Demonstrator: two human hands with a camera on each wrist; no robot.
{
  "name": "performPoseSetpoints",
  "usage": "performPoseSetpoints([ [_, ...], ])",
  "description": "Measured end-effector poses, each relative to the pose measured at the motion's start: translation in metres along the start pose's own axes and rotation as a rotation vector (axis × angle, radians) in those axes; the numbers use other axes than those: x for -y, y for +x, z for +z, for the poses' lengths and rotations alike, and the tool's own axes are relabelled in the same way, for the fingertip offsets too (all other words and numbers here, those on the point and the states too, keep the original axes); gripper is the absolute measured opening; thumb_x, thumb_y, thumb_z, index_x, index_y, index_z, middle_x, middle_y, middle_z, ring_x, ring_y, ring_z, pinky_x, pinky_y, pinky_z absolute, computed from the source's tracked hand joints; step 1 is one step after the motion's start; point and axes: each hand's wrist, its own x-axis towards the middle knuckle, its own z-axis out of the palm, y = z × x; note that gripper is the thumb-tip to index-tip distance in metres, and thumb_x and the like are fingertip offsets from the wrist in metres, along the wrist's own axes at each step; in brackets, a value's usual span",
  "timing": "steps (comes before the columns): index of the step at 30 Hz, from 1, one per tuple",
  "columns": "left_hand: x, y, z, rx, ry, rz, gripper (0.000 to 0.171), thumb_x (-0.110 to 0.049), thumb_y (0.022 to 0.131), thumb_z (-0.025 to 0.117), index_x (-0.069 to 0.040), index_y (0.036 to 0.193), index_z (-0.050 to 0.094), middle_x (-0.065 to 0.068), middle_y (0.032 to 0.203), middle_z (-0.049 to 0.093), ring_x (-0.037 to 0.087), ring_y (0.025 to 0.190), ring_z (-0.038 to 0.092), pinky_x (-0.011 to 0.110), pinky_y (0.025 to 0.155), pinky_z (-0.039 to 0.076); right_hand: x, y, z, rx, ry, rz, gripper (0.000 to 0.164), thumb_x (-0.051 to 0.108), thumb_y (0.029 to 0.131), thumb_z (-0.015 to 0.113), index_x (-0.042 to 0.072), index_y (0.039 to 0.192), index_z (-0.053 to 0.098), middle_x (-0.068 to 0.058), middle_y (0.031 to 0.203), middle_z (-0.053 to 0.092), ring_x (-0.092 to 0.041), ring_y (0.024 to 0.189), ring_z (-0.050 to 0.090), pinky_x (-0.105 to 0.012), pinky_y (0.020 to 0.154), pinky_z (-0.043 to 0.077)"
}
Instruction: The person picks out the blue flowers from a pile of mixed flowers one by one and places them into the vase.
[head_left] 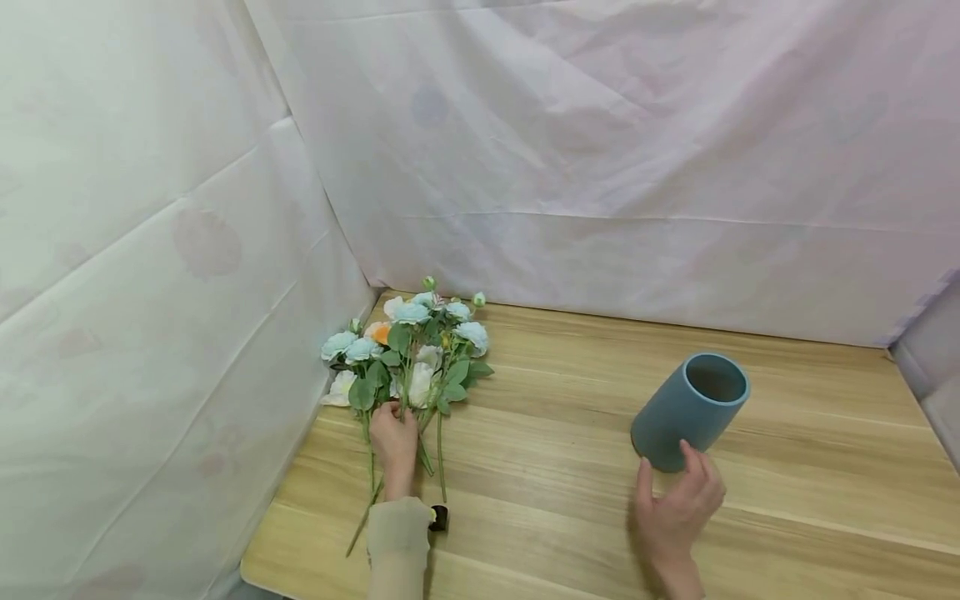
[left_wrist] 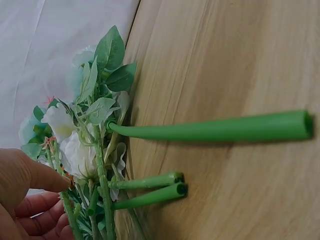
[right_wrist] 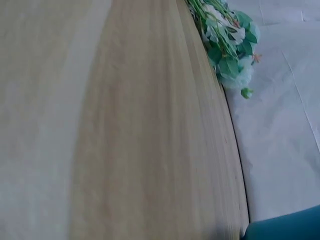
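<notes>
Nearest, at seven o'clock in the head view, a pale cream cloth sleeve [head_left: 397, 529] covers part of the left arm. A small black gadget [head_left: 441, 517] sits by the cuff, with a yellow spot too small to read.

At about five o'clock is the right hand [head_left: 678, 510]. It is loosely open — thumb and fingers spread wide apart, with nothing held. Its fingertips are just beside the low part of a blue-grey, smooth, round vase [head_left: 678, 417]; I can't tell if they touch it. The vase stands at twelve o'clock from this hand, its round mouth facing up.

The left hand [head_left: 395, 440] is at seven o'clock, past the sleeve. Its thumb and fingers are bent in close and pinch a thin green stem [left_wrist: 69, 212]; how tight, I can't tell.

Pale blue flowers [head_left: 412, 313], big white flowers [head_left: 422, 383] and an orange flower [head_left: 382, 334] lie in a bunch with green leaves [head_left: 362, 393], mostly at twelve o'clock from the left hand. More stems point down toward six o'clock.

All this is on a light brown wood-grain table [head_left: 555, 475]. Farthest off, a whitish, wrinkled cloth [head_left: 600, 167] hangs behind — faint pink patches on it.
</notes>
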Motion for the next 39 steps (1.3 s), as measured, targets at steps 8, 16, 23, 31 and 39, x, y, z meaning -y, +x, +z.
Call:
performPoseSetpoints([
  [8,0.007,0.000,0.000,0.024,-0.012,-0.011,0.013,-0.001,0.083,0.065,0.007,0.093,0.067,0.021,0.083,0.064,0.035,0.075,0.061,0.048,0.063,0.050,-0.021,0.005,-0.006,0.011,-0.020,0.123,0.071,0.029,0.072,0.066,-0.003,0.131,0.041,-0.027,0.127,0.042,-0.043,0.115,0.036,-0.046,0.100,0.024],
  [16,0.010,0.000,0.001,-0.017,-0.120,-0.039,0.008,0.001,0.081,0.066,0.006,0.087,0.069,0.018,0.076,0.066,0.032,0.068,0.062,0.046,0.061,0.050,-0.026,0.011,-0.009,0.162,0.078,0.240,0.081,0.012,0.073,0.073,0.002,0.141,0.029,-0.025,0.136,0.034,-0.038,0.123,0.032,-0.047,0.102,0.027],
  [23,0.010,0.001,0.002,-0.054,-0.204,-0.107,0.007,0.001,0.080,0.069,0.006,0.085,0.070,0.018,0.077,0.066,0.031,0.070,0.062,0.044,0.063,0.050,-0.026,0.019,-0.008,0.223,0.110,0.399,0.088,0.007,0.075,0.075,0.018,0.146,0.024,-0.013,0.140,0.032,-0.029,0.123,0.035,-0.034,0.093,0.031],
  [31,0.005,0.001,-0.004,-0.098,-0.278,-0.093,0.007,0.002,0.079,0.070,0.007,0.084,0.070,0.018,0.072,0.064,0.027,0.065,0.058,0.028,0.057,0.045,-0.030,0.026,-0.003,0.227,0.148,0.460,0.089,0.007,0.074,0.077,0.022,0.145,0.025,-0.009,0.140,0.032,-0.018,0.123,0.033,-0.027,0.091,0.033],
  [39,-0.001,-0.004,-0.013,-0.128,-0.410,-0.087,0.007,0.001,0.078,0.073,0.006,0.083,0.071,0.016,0.071,0.064,0.004,0.060,0.049,0.014,0.055,0.040,-0.035,0.030,-0.002,0.240,0.126,0.443,0.092,0.007,0.072,0.079,0.023,0.145,0.026,-0.013,0.137,0.034,-0.018,0.120,0.035,-0.023,0.089,0.034],
])
